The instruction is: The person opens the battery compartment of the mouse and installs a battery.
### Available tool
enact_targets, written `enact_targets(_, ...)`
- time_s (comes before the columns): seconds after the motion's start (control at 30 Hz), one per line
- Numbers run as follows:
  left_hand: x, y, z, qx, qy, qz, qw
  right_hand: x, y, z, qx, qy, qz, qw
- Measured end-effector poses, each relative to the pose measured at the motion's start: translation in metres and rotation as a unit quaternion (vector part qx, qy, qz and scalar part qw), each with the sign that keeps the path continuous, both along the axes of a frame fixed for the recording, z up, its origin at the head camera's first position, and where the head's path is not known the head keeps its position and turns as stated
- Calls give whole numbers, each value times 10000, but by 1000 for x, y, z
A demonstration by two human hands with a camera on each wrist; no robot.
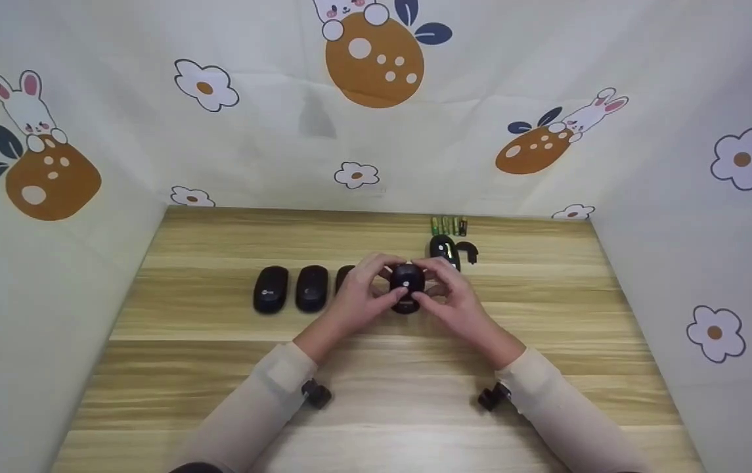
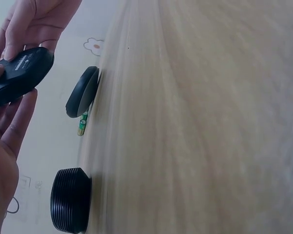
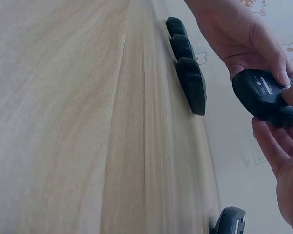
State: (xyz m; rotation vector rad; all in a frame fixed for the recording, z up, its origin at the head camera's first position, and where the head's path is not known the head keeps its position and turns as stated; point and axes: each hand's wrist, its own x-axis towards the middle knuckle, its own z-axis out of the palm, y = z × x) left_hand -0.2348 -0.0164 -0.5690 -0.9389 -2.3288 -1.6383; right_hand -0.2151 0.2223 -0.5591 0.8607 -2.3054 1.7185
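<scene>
Both hands hold one black computer mouse [image 1: 407,276] between them, raised off the table. My left hand [image 1: 359,292] grips its left side, thumb on the face turned toward me. From the right, my right hand [image 1: 451,295] grips it the same way, its thumb low on that face. The mouse's underside, with a printed label, shows in the right wrist view [image 3: 266,90]. Just behind my right hand lies another black mouse [image 1: 442,248], partly covered by that hand. A curved black cover piece [image 1: 467,251] lies beside it.
Two black mice, one at the far left [image 1: 271,289] and one beside it [image 1: 312,289], stand in a row with a third [image 1: 344,274] half hidden by my left hand. Several green batteries [image 1: 448,226] lie near the back edge, by the patterned cloth wall [image 1: 264,144].
</scene>
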Motion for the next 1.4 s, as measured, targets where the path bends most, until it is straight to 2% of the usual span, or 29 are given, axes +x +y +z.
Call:
enact_targets(0.27, -1, 0, 0, 433, -464, -170, 9978, -2, 3, 1, -25, -166, 97, 9998)
enact_targets(0.47, -2, 0, -1, 567, -614, -310, 9960, -3, 3, 0, -46, -260, 161, 9995)
enact_targets(0.73, -2, 3, 0, 701, -1217, -494, 9888, -3, 5, 5, -146, -939, 329, 9949)
enact_targets(0.8, -3, 2, 0, 716, -1306, -541, 9874, -3, 6, 6, -132, -997, 351, 9943)
enact_targets(1.1, -4, 1, -1, 448, -1443, -719, 9859, -4, 8, 7, -104, -1009, 288, 9944)
enact_targets(1.4, -4, 2, -1, 375, -1468, -672, 9862, -5, 10, 8, 53, -1025, 137, 9946)
